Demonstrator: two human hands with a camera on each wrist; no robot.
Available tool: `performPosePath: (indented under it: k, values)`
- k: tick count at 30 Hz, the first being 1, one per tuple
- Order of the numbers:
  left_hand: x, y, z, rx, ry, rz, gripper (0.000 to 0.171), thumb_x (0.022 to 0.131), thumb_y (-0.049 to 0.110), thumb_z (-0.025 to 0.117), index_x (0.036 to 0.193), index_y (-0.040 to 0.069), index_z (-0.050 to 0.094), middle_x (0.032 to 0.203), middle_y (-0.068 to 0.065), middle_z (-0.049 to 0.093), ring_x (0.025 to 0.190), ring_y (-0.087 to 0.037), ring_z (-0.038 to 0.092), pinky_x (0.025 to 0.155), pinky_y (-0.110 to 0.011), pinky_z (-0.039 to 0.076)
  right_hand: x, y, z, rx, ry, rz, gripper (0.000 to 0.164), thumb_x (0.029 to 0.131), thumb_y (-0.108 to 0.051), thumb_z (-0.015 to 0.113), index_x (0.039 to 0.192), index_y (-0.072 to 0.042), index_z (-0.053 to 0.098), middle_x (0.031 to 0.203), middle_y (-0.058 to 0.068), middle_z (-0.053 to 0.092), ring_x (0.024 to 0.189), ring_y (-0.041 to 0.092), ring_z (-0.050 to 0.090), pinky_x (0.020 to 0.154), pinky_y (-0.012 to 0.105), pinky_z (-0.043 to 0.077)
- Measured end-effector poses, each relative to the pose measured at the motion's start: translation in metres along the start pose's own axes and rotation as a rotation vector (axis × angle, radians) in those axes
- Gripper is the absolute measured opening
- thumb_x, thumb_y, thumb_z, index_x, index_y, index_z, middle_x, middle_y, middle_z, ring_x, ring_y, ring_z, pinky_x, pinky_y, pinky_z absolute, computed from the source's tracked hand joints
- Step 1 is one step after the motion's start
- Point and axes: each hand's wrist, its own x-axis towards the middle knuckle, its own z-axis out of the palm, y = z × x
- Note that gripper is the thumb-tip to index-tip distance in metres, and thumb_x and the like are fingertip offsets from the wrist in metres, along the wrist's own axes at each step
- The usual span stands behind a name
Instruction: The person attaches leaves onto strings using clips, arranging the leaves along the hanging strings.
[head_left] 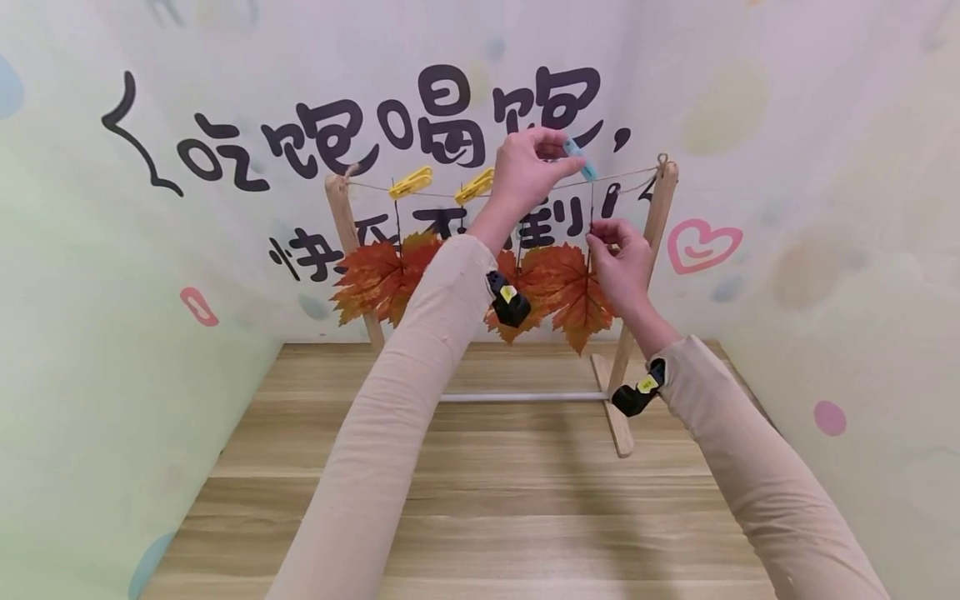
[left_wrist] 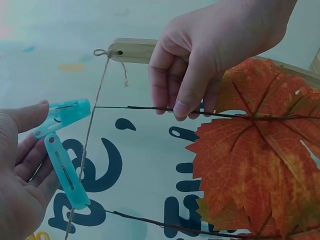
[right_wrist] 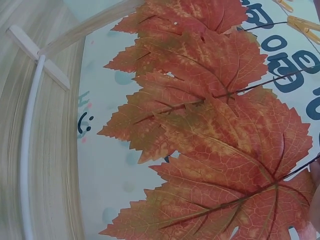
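Left hand (left_wrist: 20,165) grip pinching blue clothespin (left_wrist: 62,150), jaws across twine (left_wrist: 90,130); right hand (left_wrist: 210,55) pinching leaf stem (left_wrist: 150,108) vertical.

The left forearm (head_left: 442,292) hides part of the middle leaf (head_left: 517,325).

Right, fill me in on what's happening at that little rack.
A person is working at a small wooden rack with a twine line strung across its top. The left hand pinches a blue clothespin, jaws open, at the line. The right hand holds an orange leaf's stem against the line. Two yellow pegs already clip other leaves up.
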Motion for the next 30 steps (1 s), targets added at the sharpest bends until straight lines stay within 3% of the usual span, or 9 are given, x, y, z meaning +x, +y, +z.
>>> performPosePath:
  k: [12, 20, 30]
  values:
    - [0.0008, -0.0016, 0.0004, -0.016, 0.018, 0.054, 0.024, 0.077, 0.015, 0.073, 0.097, 0.005, 0.067, 0.088, -0.005, 0.068, 0.078, -0.010, 0.060, 0.065, -0.016, 0.045, 0.0010, 0.0017, 0.0000, -0.014, -0.004, 0.011, 0.016, 0.085, -0.004, 0.061, 0.099, 0.004, 0.062, 0.090, 0.015, 0.063, 0.074, 0.004, 0.053, 0.065, 0.014, 0.044]
    - [0.0010, -0.0007, 0.0015, 0.020, 0.013, 0.072, 0.024, 0.077, 0.015, 0.072, 0.098, 0.005, 0.068, 0.090, -0.004, 0.068, 0.081, -0.008, 0.061, 0.065, -0.016, 0.044, 0.0033, 0.0015, 0.0003, -0.010, 0.012, 0.000, 0.016, 0.085, -0.004, 0.061, 0.098, 0.004, 0.062, 0.088, 0.013, 0.063, 0.073, 0.004, 0.053, 0.066, 0.014, 0.043]
    - [0.0023, -0.0071, 0.0009, -0.025, 0.039, 0.076, 0.022, 0.077, 0.014, 0.072, 0.096, 0.004, 0.068, 0.088, -0.006, 0.069, 0.077, -0.009, 0.059, 0.060, -0.016, 0.042, 0.0055, -0.0019, 0.0001, -0.018, 0.010, 0.016, 0.016, 0.086, -0.006, 0.061, 0.098, 0.003, 0.062, 0.088, 0.012, 0.062, 0.076, 0.006, 0.053, 0.067, 0.014, 0.044]
